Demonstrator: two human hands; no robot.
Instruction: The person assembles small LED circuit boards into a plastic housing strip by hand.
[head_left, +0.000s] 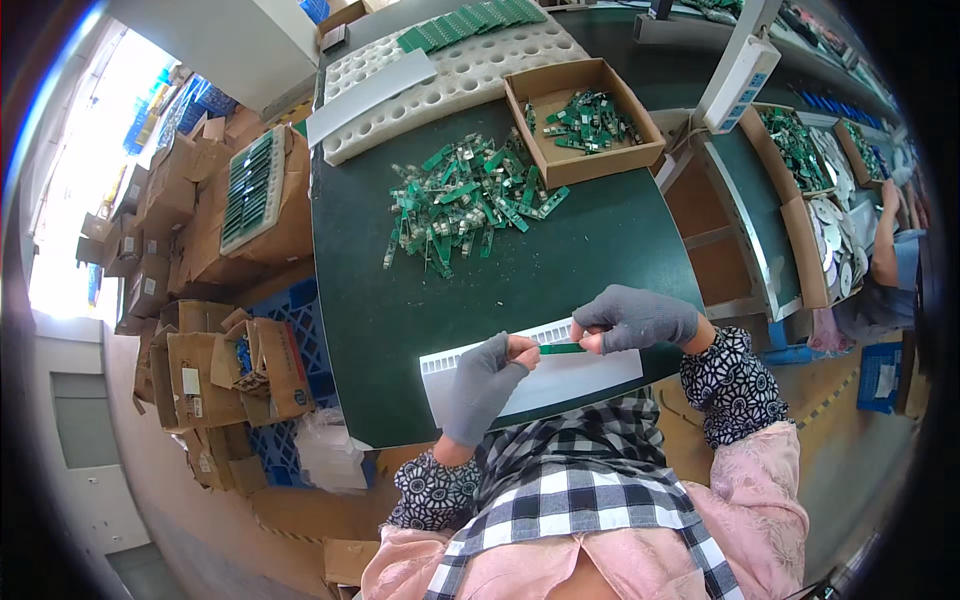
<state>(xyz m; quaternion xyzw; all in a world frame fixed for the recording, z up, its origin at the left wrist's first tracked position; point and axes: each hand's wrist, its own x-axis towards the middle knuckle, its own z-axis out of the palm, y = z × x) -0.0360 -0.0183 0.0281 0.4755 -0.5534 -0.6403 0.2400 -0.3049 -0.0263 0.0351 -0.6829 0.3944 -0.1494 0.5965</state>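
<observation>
At lower centre of the frame, the grey-gloved left hand (pixel 487 377) and right hand (pixel 632 318) each pinch one end of a small narrow green circuit-board strip (pixel 561 348), its long axis running left-right between them.

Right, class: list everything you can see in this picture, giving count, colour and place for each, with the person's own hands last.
Table: one, dark green, centre.
Loose circuit strips: a heap, green, mid-table.
Cardboard tray: one, brown, right of the heap, holding more green pieces.
Foam sheet with holes: one, white, far end of the table.
Ridged tray: one, white, near edge, under the hands.
Cardboard boxes: many, brown, floor at left.
Small circuit strip: one, green, pinched at both ends.
Left hand: grey glove, fingers on the strip.
Right hand: grey glove, likewise.
</observation>
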